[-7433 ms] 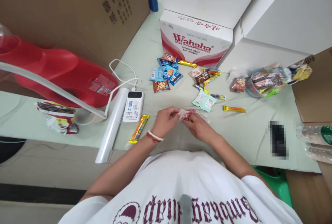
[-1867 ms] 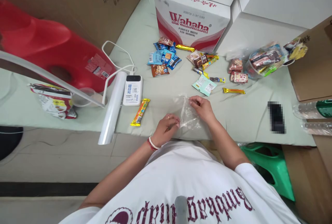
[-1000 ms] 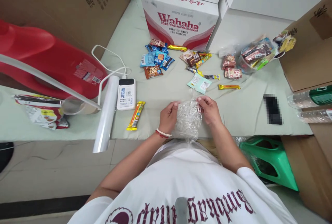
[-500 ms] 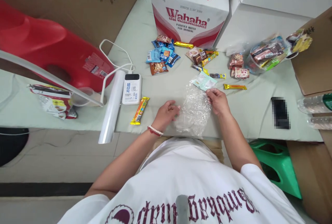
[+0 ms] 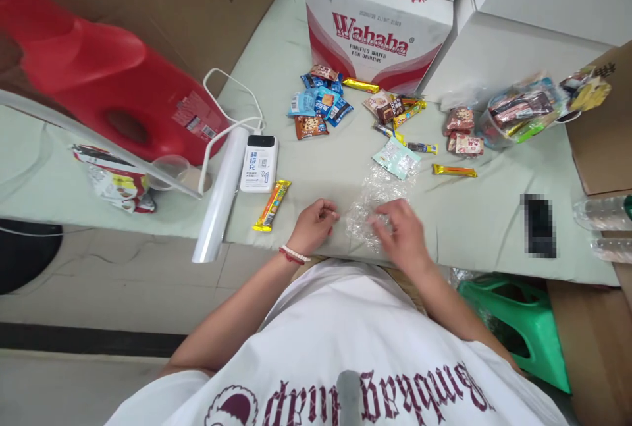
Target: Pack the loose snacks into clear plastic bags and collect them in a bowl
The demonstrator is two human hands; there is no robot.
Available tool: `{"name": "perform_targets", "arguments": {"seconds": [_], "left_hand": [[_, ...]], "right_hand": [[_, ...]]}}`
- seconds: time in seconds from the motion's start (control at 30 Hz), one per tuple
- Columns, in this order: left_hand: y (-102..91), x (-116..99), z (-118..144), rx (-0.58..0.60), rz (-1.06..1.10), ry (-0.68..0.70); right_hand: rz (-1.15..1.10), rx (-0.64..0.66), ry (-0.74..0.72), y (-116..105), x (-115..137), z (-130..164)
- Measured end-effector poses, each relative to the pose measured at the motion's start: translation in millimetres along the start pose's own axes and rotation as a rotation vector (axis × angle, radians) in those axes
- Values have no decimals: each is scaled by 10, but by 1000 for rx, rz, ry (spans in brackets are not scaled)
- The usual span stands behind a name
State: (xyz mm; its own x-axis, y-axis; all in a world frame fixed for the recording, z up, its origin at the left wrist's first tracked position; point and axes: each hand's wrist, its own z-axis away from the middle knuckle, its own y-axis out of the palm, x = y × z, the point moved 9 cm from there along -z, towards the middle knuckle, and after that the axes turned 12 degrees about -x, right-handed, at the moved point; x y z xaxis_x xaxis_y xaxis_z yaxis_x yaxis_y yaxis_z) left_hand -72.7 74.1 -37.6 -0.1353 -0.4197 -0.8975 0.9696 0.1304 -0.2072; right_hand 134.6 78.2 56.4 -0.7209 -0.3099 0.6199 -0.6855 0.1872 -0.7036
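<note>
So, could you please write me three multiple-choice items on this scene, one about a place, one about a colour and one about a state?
1. Where does the clear plastic bag lie?
A. on the table in front of the person
B. on top of the Wahaha box
C. on the green stool

2. What colour is the large jug at the left?
A. blue
B. red
C. white

3. How is the right hand placed?
A. raised high above the table
B. gripping the white power bank
C. resting on the bag

Answers:
1 A: the bag is flat on the table near its front edge.
2 B: the jug's body is plainly red.
3 C: the right hand lies over the bag's near edge, while the left hand sits just beside it.
</note>
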Motion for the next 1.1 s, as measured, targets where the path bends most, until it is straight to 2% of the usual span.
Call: {"name": "perform_targets", "arguments": {"seconds": [0.1,0.2,0.37,0.5,0.7,0.87,0.97,1.1], "left_hand": [[-34,2,19,-28,18,9],[-84,33,60,-43,22,4],[-35,107,155,26,-21,-33],[106,17,192,62,-58,47],[331,-95,185,143,-35,127],[281,-104,95,155,-1,115],[197,-158,71,117,14,145],[190,-249,117,85,59,191]], "right_hand": [[37,219,-3,502,179,310],[-64,277,63,739,90,366],[-339,212,262,636,-113,276],[-435,159,426,570,-204,292],[-561,162,600,621,-264,323],[-571,145,646,534,-327,241],[-596,138,668,494,-346,184],[-575,138,609,479,-251,111]]}}
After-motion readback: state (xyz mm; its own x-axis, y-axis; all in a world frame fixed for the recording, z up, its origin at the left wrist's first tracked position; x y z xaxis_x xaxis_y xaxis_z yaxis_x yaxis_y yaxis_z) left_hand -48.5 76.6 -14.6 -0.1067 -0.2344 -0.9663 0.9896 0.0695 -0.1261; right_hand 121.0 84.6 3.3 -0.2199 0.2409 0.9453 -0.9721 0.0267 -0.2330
